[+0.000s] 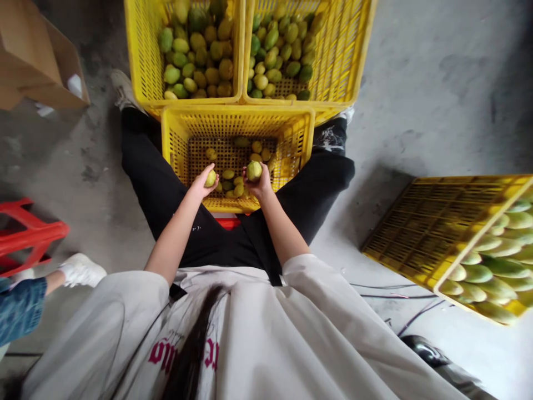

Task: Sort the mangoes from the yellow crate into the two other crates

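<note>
Both hands are over a small yellow plastic crate (310, 111) between my knees. Cupped in my left hand (201, 182) is a small yellow-green oval fruit (210, 178), its kind unclear. My right hand (263, 183) grips a rounder yellow-green fruit (254, 171), with the fingers partly hidden around it. Below the hands, several loose fruits (228, 174) lie scattered on the crate's mesh floor. Beyond, two larger crates stand side by side: the left crate (144, 50) and the right crate (350, 50) hold many green and yellowish fruits.
At right stands a tall yellow crate (437, 222) filled with larger, long pale-green fruits (495, 266). Cables (395, 295) run across the floor there. A cardboard box (37, 55) is at upper left. Another person's white shoe (83, 270) is beside a red stool (31, 233).
</note>
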`<control>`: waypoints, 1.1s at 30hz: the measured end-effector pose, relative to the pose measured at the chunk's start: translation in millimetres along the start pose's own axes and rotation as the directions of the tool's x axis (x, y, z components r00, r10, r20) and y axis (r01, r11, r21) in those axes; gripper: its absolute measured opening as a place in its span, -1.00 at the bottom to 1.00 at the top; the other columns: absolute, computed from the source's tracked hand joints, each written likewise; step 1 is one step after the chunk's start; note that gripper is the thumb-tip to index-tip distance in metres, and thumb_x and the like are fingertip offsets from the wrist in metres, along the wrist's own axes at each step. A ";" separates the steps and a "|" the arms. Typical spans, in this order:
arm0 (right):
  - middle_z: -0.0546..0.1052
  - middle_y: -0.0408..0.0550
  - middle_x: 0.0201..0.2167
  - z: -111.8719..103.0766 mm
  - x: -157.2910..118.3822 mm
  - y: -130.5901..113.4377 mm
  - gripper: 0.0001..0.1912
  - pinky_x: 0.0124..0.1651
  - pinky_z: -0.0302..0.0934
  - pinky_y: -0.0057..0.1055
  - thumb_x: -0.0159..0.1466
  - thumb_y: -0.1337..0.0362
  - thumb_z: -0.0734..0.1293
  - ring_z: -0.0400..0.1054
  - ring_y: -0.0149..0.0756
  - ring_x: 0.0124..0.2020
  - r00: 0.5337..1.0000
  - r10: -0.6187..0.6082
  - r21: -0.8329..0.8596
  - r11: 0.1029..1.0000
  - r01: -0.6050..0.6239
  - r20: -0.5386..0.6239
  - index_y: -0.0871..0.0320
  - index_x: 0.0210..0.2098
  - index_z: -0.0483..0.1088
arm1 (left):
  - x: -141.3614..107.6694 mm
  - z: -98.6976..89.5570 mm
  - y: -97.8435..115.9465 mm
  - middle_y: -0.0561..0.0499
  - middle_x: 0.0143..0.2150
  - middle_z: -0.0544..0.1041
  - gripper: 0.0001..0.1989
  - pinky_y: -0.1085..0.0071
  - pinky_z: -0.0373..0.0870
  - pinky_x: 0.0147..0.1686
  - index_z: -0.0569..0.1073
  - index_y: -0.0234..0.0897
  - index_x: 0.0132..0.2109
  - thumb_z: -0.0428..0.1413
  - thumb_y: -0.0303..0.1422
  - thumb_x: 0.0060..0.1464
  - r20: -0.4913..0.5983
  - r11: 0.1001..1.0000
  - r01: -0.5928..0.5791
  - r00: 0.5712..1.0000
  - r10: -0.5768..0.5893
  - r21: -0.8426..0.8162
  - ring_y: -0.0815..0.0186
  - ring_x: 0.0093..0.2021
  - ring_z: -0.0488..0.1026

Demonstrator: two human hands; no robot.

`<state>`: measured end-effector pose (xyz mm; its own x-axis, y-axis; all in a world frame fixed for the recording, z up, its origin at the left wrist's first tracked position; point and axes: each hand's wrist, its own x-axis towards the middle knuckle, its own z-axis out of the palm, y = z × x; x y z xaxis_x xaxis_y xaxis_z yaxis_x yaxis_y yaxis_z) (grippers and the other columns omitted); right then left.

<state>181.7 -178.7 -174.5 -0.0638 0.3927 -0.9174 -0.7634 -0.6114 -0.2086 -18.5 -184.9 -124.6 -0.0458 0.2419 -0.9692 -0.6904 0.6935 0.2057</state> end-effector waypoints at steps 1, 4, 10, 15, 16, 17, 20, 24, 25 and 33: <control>0.66 -0.12 -0.35 -0.8 -0.4 -1.0 -0.71 -0.51 0.30 -0.55 0.64 -0.01 0.33 0.56 -0.29 -0.37 1.000 0.002 -0.001 1.000 -0.002 0.012 0.01 -0.13 0.50 | -1.3 1.0 -0.7 0.12 -0.47 0.58 -0.70 0.64 0.47 -0.52 0.53 -0.21 -0.16 0.48 -0.32 0.50 -0.010 1.000 -0.014 1.000 0.014 0.006 0.47 -0.59 0.51; 0.63 -0.18 -0.34 -2.5 -2.2 -2.9 -0.80 -0.49 0.31 -0.55 0.56 0.02 0.41 0.53 -0.31 -0.38 0.999 -0.022 -0.011 1.000 0.022 0.030 -0.01 -0.11 0.48 | -9.7 6.2 -1.3 0.12 -0.42 0.62 -0.77 0.64 0.56 -0.43 0.57 -0.22 -0.11 0.49 -0.45 0.44 -0.050 0.999 -0.034 0.998 0.034 0.011 0.47 -0.55 0.56; 0.61 -0.21 -0.32 -2.3 -5.5 -2.9 -0.78 -0.21 0.64 -0.36 0.38 0.11 0.56 0.61 -0.24 -0.26 0.998 -0.070 -0.035 0.997 0.070 0.012 -0.04 -0.06 0.52 | -25.5 10.6 3.2 0.02 -0.44 0.61 -0.65 0.59 0.47 -0.51 0.64 -0.28 0.01 0.03 -0.24 0.76 -0.018 0.999 0.045 0.999 -0.045 0.010 0.38 -0.54 0.54; 0.64 -0.19 -0.33 1.8 -10.7 -0.6 -0.89 -0.04 0.74 -0.26 0.37 0.26 0.47 0.71 -0.18 -0.16 0.999 -0.037 0.027 0.999 0.037 -0.009 -0.02 -0.16 0.46 | -25.1 8.2 4.2 0.06 -0.47 0.54 -0.55 0.58 0.38 -0.56 0.66 -0.24 0.01 -0.08 -0.22 0.77 -0.029 0.999 0.050 0.998 -0.050 0.015 0.36 -0.56 0.50; 0.62 -0.20 -0.34 2.6 -11.9 -0.2 -0.88 -0.05 0.75 -0.27 0.37 0.29 0.47 0.70 -0.19 -0.19 0.999 -0.045 0.029 0.999 0.045 -0.013 -0.03 -0.17 0.46 | -23.5 7.8 4.4 0.06 -0.48 0.53 -0.52 0.58 0.37 -0.57 0.64 -0.23 -0.02 -0.09 -0.18 0.78 -0.037 0.999 0.039 0.999 -0.039 0.008 0.36 -0.56 0.49; 0.60 -0.22 -0.35 3.3 -12.9 0.1 -0.88 -0.06 0.74 -0.28 0.36 0.30 0.47 0.69 -0.21 -0.22 0.998 -0.055 0.029 0.998 0.056 -0.018 -0.03 -0.18 0.46 | -21.6 7.5 4.7 0.06 -0.49 0.53 -0.51 0.59 0.36 -0.58 0.63 -0.22 -0.05 -0.09 -0.13 0.79 -0.047 1.000 0.024 0.999 -0.024 -0.001 0.37 -0.57 0.48; 0.57 -0.26 -0.37 5.4 -14.7 0.6 -0.83 -0.10 0.72 -0.35 0.38 0.34 0.49 0.64 -0.30 -0.31 0.996 -0.087 0.018 0.996 0.088 -0.037 -0.03 -0.23 0.44 | -15.8 6.8 5.4 0.08 -0.49 0.53 -0.57 0.64 0.30 -0.60 0.58 -0.21 -0.11 0.13 -0.03 0.73 -0.086 0.999 -0.041 0.996 0.040 -0.012 0.42 -0.57 0.47; 0.58 -0.29 -0.38 5.9 -14.2 0.1 -0.75 -0.13 0.67 -0.43 0.38 0.32 0.55 0.63 -0.34 -0.32 0.994 -0.105 0.002 0.994 0.105 -0.035 -0.03 -0.25 0.40 | -13.6 6.9 2.4 0.13 -0.46 0.55 -0.62 0.69 0.36 -0.52 0.50 -0.21 -0.24 0.54 -0.30 0.42 -0.104 0.991 -0.134 0.985 0.136 0.028 0.51 -0.54 0.50; 0.60 -0.29 -0.38 5.6 -13.8 -0.1 -0.75 -0.14 0.66 -0.43 0.37 0.32 0.55 0.63 -0.33 -0.32 0.994 -0.105 0.008 0.994 0.105 -0.030 -0.03 -0.24 0.40 | -14.4 7.4 0.8 0.13 -0.45 0.55 -0.61 0.69 0.38 -0.49 0.48 -0.21 -0.26 0.55 -0.38 0.39 -0.103 0.990 -0.139 0.985 0.142 0.036 0.51 -0.53 0.51; 0.66 -0.27 -0.31 4.3 -8.0 2.3 -0.93 -0.26 0.56 -0.51 0.42 0.30 0.46 0.59 -0.38 -0.33 0.994 -0.107 0.052 0.993 0.108 -0.021 -0.01 -0.15 0.51 | -20.3 13.9 -4.3 0.11 -0.46 0.53 -0.62 0.65 0.31 -0.54 0.60 -0.24 -0.16 0.47 -0.09 0.53 -0.067 0.991 -0.096 0.992 0.102 0.093 0.48 -0.53 0.47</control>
<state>177.7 -180.3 -166.2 0.0318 0.4414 -0.8967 -0.7980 -0.5290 -0.2887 -4.6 -183.4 -103.8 -0.1646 0.2651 -0.9501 -0.6127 0.7274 0.3091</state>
